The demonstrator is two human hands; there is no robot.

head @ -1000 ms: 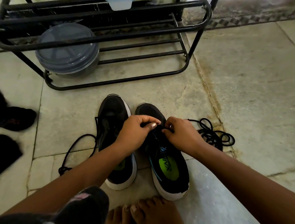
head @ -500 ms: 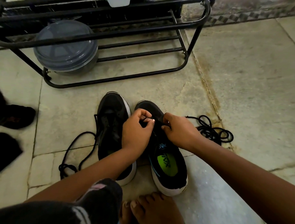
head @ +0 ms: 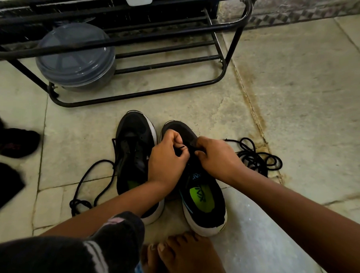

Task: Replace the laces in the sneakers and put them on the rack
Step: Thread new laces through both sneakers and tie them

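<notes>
Both hands, left hand and right hand, apparently pinching lace over right sneaker; feed tip squarely, pull evenly.

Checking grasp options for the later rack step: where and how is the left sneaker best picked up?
Grip the left sneaker at its heel collar, from above on the person's side. Its opening faces up and its heel points at the person, so fingers can hook inside the rim. Its lace trails loose on the floor and would drag.
</notes>
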